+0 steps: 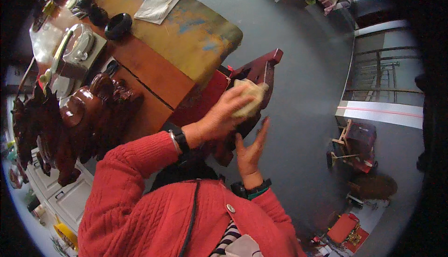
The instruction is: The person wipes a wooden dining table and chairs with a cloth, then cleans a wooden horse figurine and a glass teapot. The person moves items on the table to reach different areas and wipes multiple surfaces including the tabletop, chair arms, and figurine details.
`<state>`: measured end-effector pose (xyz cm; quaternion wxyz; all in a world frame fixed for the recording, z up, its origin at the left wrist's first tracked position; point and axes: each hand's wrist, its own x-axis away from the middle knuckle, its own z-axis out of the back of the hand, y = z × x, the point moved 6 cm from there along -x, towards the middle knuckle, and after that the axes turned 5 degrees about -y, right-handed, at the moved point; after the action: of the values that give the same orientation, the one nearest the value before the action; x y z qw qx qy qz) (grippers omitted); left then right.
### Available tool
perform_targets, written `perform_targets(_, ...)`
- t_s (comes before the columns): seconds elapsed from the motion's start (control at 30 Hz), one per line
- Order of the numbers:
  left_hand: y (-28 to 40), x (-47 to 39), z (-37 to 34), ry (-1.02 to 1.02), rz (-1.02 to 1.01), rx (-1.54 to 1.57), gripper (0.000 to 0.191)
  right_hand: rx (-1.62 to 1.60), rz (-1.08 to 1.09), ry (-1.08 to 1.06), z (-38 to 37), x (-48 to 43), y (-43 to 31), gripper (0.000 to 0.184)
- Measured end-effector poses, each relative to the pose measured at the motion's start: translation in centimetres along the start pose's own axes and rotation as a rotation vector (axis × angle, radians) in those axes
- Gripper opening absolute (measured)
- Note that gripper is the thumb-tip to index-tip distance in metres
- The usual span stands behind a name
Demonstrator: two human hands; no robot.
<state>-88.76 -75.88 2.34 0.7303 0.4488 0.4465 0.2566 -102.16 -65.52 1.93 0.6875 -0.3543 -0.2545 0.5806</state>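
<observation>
A crumpled pale yellow cloth is in my left hand, whose fingers rest over it. The cloth lies against a dark red wooden piece of furniture, which looks like a chair or stool. Much of that piece is covered by my left hand and forearm. My right hand is just below the cloth, close to the wood, with thumb and fingers apart and nothing held. Whether its fingertips touch the wood I cannot tell.
On my left stands a wooden table with a patchy yellow and blue section. It bears a folded white paper or cloth, a dark round bowl, a clear glass pot and a dark carved root-wood piece. A small cart stands at right.
</observation>
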Motion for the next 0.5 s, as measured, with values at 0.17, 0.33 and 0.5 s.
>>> perform_targets(0.17, 1.1, -4.3, -4.6, -0.331, -0.042, -0.412, 0.051, -0.206, -0.307, -0.162, -3.8, 2.0, 3.9, 0.09)
perform_targets(0.33, 0.4, -6.1, -5.6, -0.3, -0.125, -0.459, 0.046, -0.149, -0.272, -0.099, -4.6, 2.6, 4.4, 0.087)
perform_targets(0.5, -2.9, -10.5, -7.9, -0.365, -0.148, -0.526, 0.036, -0.234, -0.497, -0.224, -4.7, 2.9, 5.4, 0.09)
